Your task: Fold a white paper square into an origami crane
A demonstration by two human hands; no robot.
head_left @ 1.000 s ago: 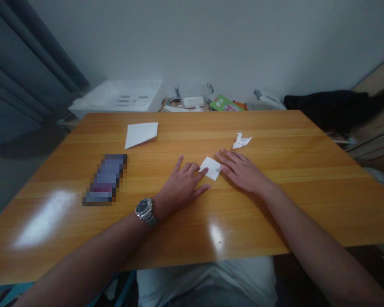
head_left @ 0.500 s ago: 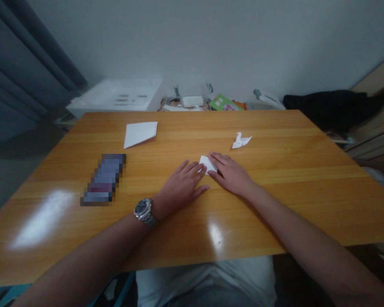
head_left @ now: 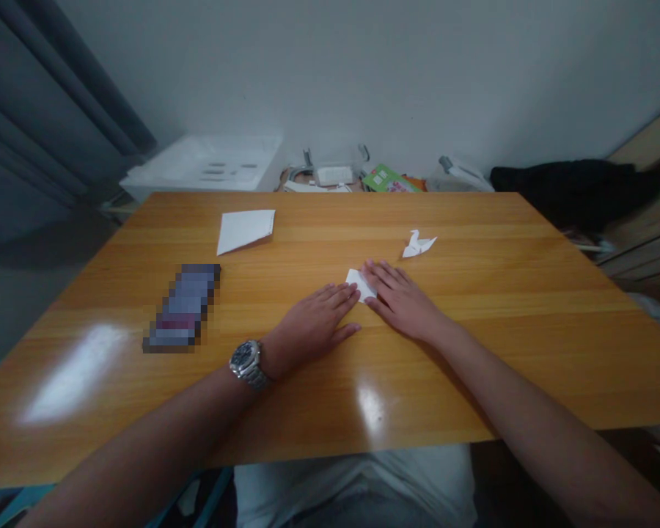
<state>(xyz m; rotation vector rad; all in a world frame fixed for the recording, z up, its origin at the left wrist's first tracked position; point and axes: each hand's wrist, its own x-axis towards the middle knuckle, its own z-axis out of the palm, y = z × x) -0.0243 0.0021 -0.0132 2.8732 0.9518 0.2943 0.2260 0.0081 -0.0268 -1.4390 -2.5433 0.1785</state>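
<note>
A small folded piece of white paper [head_left: 361,285] lies flat on the wooden table [head_left: 286,411], between my two hands. My left hand [head_left: 320,317], palm down with fingers stretched out, touches the paper's left edge with its fingertips; a metal watch [head_left: 248,363] is on that wrist. From the other side my right hand [head_left: 400,299] rests flat with its fingers spread, covering the paper's right part. Beyond the right hand stands a white origami bird [head_left: 419,244] with a raised neck and a pointed tail.
A larger white paper sheet [head_left: 246,229] lies at the back left of the table. Nearer on the left is a pixelated phone-like object [head_left: 182,306]. Behind the table are a white plastic tray [head_left: 220,158], a green booklet [head_left: 388,178] and a dark cloth [head_left: 566,187].
My left fingers have drawn closer together and lie flatter at the paper's left edge. My right fingers have spread slightly over the paper. The whole view has shifted a little.
</note>
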